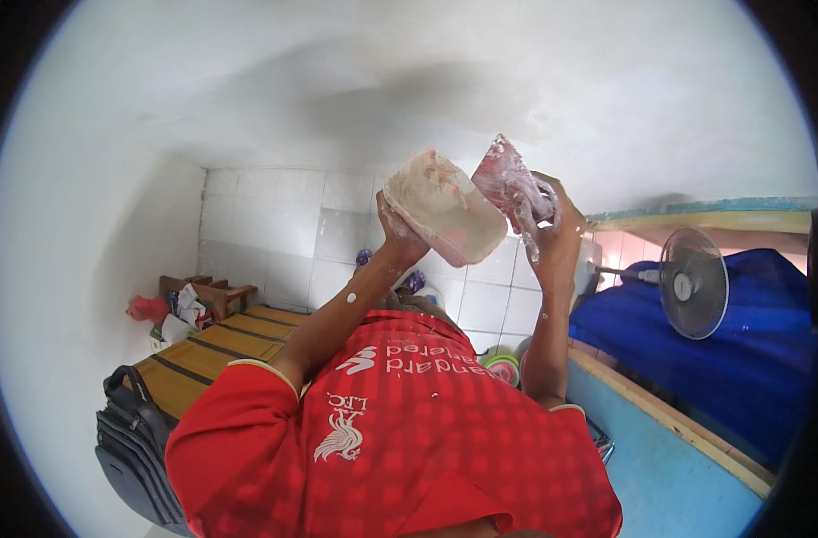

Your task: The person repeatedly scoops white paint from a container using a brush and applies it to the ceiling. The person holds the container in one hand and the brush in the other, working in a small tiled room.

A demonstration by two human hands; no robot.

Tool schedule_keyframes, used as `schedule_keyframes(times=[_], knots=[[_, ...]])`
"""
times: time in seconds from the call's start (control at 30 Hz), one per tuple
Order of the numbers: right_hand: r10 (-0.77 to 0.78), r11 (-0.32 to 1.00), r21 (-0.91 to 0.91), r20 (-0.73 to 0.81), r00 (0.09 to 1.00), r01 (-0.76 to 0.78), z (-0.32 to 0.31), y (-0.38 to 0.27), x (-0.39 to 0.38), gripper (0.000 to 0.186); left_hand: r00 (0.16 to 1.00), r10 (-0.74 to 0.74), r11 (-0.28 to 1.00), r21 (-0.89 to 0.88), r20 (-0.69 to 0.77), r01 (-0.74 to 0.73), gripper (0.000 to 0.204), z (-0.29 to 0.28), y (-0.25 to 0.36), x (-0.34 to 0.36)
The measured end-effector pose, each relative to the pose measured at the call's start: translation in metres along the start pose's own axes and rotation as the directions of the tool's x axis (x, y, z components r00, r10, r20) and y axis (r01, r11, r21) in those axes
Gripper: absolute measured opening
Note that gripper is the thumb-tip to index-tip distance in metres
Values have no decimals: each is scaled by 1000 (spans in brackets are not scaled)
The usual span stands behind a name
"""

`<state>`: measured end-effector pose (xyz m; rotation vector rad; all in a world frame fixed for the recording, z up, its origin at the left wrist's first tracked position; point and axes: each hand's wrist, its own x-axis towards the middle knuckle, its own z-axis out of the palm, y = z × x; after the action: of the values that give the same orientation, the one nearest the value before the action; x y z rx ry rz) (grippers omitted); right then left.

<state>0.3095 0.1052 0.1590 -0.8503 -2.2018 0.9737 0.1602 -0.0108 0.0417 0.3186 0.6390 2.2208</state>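
Tiled white wall [274, 233] and pale ceiling behind; a wooden bench [213, 345] sits lower left with a black bag [131, 444] beside it, and a standing fan [693, 282] fronts a blue covered surface [750, 350] at right. We note both arms raised above the red jersey [400, 430]. We see the left hand [398, 235] closed under a rectangular plastic tub [445, 218] smeared with pale batter, tilted toward the right. The right hand [552, 220] is gripped around a crumpled, flour-dusted red plastic packet [509, 184], held just beside the tub's upper edge. We observe white splatter on both forearms.
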Motion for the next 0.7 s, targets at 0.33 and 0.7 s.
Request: schedule_keyframes(times=[0.33,0.7], knots=[[-218,962,-131,163,962,240,-12,-23,-3,34,998,-29,978,-206,53,39,66,24,9,-33],[-353,874,-242,283,892,423,-2,-28,5,34,833,423,566,614,357,-550,61,5,-10,-34]])
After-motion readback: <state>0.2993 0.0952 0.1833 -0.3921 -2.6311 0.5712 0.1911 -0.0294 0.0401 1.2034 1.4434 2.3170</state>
